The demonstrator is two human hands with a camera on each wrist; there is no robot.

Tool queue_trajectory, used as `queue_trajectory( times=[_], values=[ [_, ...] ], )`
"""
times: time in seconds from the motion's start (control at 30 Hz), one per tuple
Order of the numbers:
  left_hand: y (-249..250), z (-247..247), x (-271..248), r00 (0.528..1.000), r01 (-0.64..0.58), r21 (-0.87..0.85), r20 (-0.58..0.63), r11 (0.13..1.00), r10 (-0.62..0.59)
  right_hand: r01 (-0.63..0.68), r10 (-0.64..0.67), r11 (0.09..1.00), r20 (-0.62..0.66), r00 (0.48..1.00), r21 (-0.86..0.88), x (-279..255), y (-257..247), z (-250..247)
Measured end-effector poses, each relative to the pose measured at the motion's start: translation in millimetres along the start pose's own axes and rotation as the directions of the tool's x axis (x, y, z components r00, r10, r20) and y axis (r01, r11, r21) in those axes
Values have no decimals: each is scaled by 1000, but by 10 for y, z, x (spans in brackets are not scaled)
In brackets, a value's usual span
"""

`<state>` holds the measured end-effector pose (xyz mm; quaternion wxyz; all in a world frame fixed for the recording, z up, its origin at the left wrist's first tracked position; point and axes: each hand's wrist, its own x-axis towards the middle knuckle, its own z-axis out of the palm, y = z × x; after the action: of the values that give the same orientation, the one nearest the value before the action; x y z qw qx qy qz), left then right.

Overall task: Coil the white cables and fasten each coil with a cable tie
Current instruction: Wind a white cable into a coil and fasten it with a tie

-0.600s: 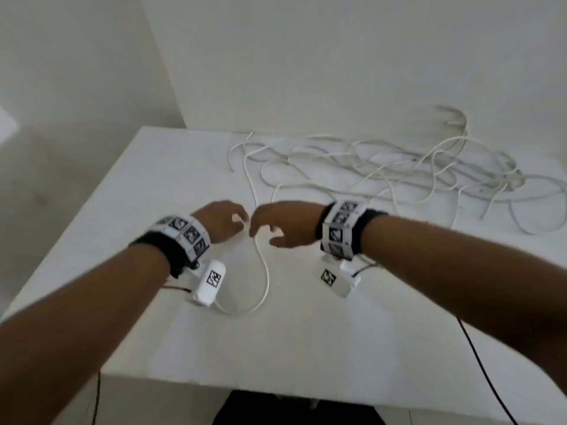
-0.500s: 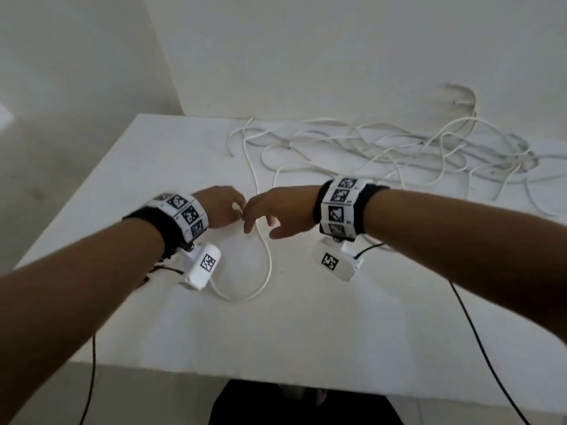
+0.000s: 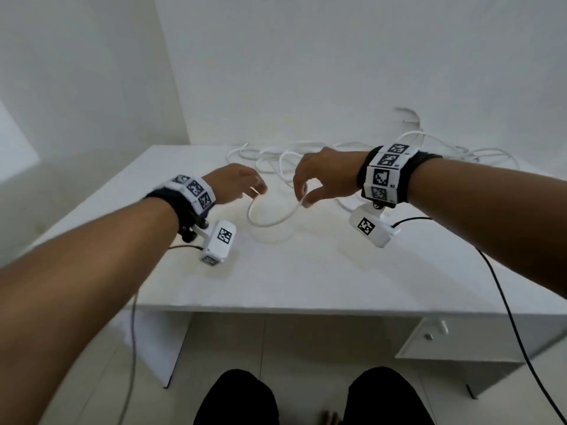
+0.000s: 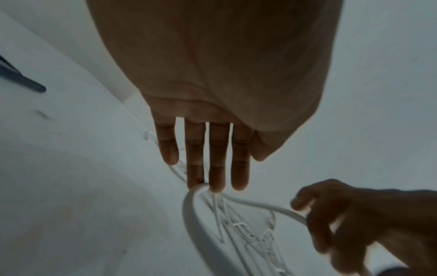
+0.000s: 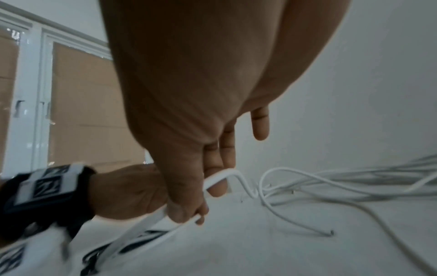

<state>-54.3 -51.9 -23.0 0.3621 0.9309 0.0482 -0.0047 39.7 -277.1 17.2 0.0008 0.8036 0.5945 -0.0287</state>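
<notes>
A white cable (image 3: 270, 223) hangs in a low loop between my two hands above the white table (image 3: 306, 277). My left hand (image 3: 259, 190) holds one side of the loop at its fingertips (image 4: 196, 184), where the cable (image 4: 260, 205) comes out between two fingers. My right hand (image 3: 303, 199) pinches the other side between thumb and forefinger (image 5: 189, 214), and the cable (image 5: 246, 184) bends over that forefinger. From there it runs back into a tangle of white cables (image 3: 346, 147) along the table's far edge. No cable tie shows in any view.
The tangle (image 5: 354, 183) spreads to the right against the white wall. Black leads (image 3: 506, 302) trail from the wrist cameras over the table's front edge. A drawer unit (image 3: 445, 338) stands under the table's right side; my knees (image 3: 239, 400) are below.
Both hands have lifted and drawn apart, so the narrow loop that lay on the table now hangs wide between them. The head view has pulled back and tipped down.
</notes>
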Motion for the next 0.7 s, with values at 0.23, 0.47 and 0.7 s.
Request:
queue_trajectory(
  times=[0.23,0.47,0.7],
  values=[
    [419,193,-401,985,-150,-211,-113,966,128,-85,146,974,-296,944,208,-324,-119,-455],
    [590,339,-563,965,-213,-576,-249,789,78,-67,289,913,-519,804,403,-332,-99,-528],
    [817,356,-575,952,-289,-766,-294,575,87,-49,395,860,-603,693,508,-210,25,-473]
  ],
)
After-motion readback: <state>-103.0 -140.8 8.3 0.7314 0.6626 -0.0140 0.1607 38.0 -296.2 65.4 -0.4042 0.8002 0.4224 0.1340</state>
